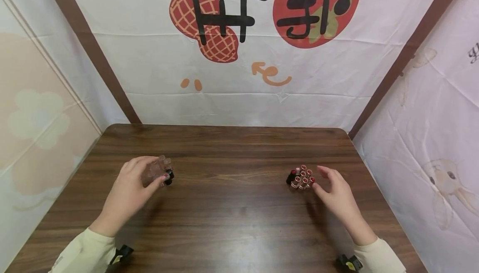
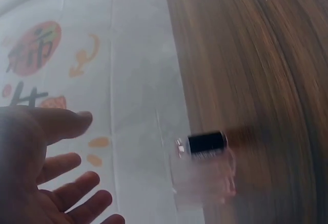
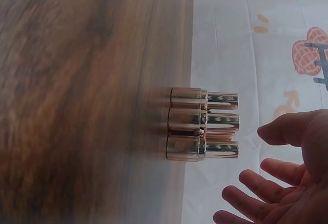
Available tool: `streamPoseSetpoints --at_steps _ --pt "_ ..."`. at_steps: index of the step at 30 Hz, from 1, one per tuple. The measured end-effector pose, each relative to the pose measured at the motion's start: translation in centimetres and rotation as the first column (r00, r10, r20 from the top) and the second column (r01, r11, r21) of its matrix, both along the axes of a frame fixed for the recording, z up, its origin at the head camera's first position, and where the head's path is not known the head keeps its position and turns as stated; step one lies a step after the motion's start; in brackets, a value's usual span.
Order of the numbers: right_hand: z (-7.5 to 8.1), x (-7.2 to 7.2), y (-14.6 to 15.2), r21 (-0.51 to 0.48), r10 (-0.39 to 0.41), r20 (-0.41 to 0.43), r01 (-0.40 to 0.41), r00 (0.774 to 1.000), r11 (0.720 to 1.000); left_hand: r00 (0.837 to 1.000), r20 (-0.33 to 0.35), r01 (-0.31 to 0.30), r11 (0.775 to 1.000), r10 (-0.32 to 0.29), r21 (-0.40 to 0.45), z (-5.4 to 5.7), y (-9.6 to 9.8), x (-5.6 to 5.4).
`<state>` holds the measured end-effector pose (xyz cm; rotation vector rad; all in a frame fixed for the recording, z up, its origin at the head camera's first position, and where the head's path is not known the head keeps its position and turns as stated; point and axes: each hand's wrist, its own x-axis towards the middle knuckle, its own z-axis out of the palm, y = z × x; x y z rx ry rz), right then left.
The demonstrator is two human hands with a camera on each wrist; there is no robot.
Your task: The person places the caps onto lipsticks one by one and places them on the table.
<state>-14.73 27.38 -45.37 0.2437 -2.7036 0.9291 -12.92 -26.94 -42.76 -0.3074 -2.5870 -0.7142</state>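
On the left of the table, my left hand [image 1: 131, 183] curves loosely beside several clear caps [image 1: 167, 162] and small black caps [image 1: 170, 176]. A gap shows between its fingers and the clear pieces [image 2: 202, 178] in the left wrist view, where one black cap [image 2: 206, 142] stands out. On the right, several uncapped lipsticks [image 1: 303, 178] stand upright in a tight cluster, most with rose-gold tubes and red tips. A black-bodied lipstick [image 1: 290, 177] stands at the cluster's left. My right hand [image 1: 338, 194] holds nothing, its relaxed fingers just right of the shiny gold tubes [image 3: 187, 124].
The brown wood-grain table [image 1: 224, 219] stretches between the two groups. A white printed cloth [image 1: 239, 106] hangs behind its back edge, with more printed cloth [image 1: 419, 140] along the right side. Dark straps with small devices [image 1: 121, 254] sit at the wrists.
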Motion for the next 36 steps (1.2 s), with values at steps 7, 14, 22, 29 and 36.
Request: streamPoseSetpoints --at_steps 7,14,22,29,36 --pt "-0.4 0.0 0.7 -0.005 -0.02 0.049 0.02 0.999 1.0 0.993 0.101 -0.056 0.998 0.057 -0.005 -1.0 -2.1 -0.8" --pt "-0.9 -0.1 1.0 -0.018 -0.025 0.096 0.027 0.995 0.999 0.958 0.264 -0.105 0.994 0.107 -0.022 -2.6 -3.5 -1.6" --pt "-1.3 -0.2 1.3 -0.03 -0.022 0.12 0.026 0.993 0.999 0.918 0.372 -0.141 0.99 0.138 -0.019 -4.2 -4.2 -2.3" --pt "-1.6 -0.6 1.2 -0.039 -0.002 0.139 0.008 0.99 0.999 0.906 0.4 -0.144 0.989 0.136 -0.01 -5.1 -4.4 -2.7" --pt "-2.1 -0.7 1.1 -0.066 0.003 0.203 0.011 0.979 0.998 0.911 0.393 -0.141 0.99 0.123 0.016 -5.6 -4.1 -2.8"
